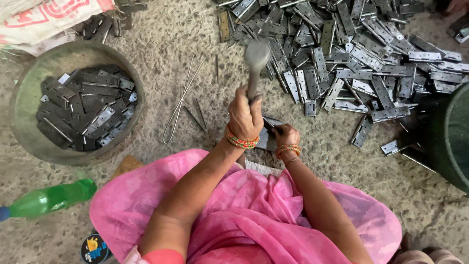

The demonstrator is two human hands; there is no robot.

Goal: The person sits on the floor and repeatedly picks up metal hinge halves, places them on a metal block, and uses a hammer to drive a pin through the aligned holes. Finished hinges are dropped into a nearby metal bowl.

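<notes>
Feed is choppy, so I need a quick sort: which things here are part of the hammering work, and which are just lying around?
In use: hammer in the left hand; hinge held down by the right hand; hinge pile; bowl of hinges; loose metal pins.

Lying about: green plastic bottle; printed sack; dark green tub.

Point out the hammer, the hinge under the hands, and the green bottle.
hammer (256, 55), head view, on its blurred metal head.
hinge (268, 138), head view, on the flat leaf between both hands.
green bottle (51, 198), head view, on its body, lying on the floor.
</notes>
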